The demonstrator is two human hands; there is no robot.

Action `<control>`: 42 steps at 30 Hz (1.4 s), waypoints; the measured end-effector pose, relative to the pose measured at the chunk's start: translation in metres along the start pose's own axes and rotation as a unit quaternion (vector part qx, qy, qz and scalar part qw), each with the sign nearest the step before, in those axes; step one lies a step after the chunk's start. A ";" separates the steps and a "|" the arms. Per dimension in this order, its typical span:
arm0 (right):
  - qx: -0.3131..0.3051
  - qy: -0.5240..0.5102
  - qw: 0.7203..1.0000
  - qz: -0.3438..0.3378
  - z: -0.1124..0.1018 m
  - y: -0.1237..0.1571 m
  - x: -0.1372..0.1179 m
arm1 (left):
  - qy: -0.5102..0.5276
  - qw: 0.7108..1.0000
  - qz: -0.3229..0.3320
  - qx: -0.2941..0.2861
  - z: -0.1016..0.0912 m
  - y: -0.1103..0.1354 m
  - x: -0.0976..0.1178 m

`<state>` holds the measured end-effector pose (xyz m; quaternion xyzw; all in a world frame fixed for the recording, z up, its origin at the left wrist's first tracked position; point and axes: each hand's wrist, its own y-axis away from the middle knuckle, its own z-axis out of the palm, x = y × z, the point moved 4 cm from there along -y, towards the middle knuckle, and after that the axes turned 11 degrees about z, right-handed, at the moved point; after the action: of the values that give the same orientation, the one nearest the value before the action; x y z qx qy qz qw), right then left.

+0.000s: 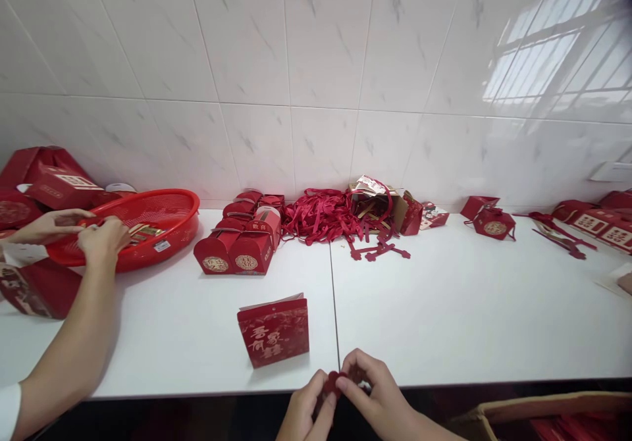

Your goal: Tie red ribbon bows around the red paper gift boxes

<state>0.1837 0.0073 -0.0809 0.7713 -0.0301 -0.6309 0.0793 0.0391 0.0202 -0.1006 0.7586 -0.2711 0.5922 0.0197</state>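
Note:
At the front edge of the table, my left hand (307, 409) and my right hand (376, 393) pinch a small dark red piece with a rounded, scalloped end (335, 383) between fingers and thumbs. It resembles the ends of the loose red strips farther back, but my fingers cover most of it. Just beyond my left hand a red gift box (274, 331) with gold lettering stands upright on the white table (444, 322), touched by neither hand.
Finished-looking red boxes (237, 250) stand behind, beside a heap of red ribbons (318, 214) and a box of strips (372, 207). Left, another person's hands (101, 240) work over a red basket (172, 230). A carton (553, 405) sits below the table edge at right.

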 end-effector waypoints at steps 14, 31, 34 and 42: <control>-0.092 -0.219 0.969 0.074 0.003 -0.004 0.000 | 0.018 0.998 0.049 -0.041 -0.002 0.001 0.016; -0.102 -0.277 0.951 0.095 0.007 -0.001 -0.004 | 0.021 0.984 0.174 0.022 -0.006 -0.011 0.022; -0.107 -0.246 0.959 0.088 0.006 0.002 -0.006 | -0.026 0.976 0.216 0.011 -0.008 -0.014 0.025; -0.013 -0.103 0.993 -0.048 0.000 0.010 -0.019 | -0.044 0.982 0.177 0.055 -0.001 -0.014 0.024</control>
<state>0.1804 0.0001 -0.0607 0.7016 0.0070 -0.7105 0.0549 0.0475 0.0235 -0.0746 0.7235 -0.3690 0.5666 -0.1389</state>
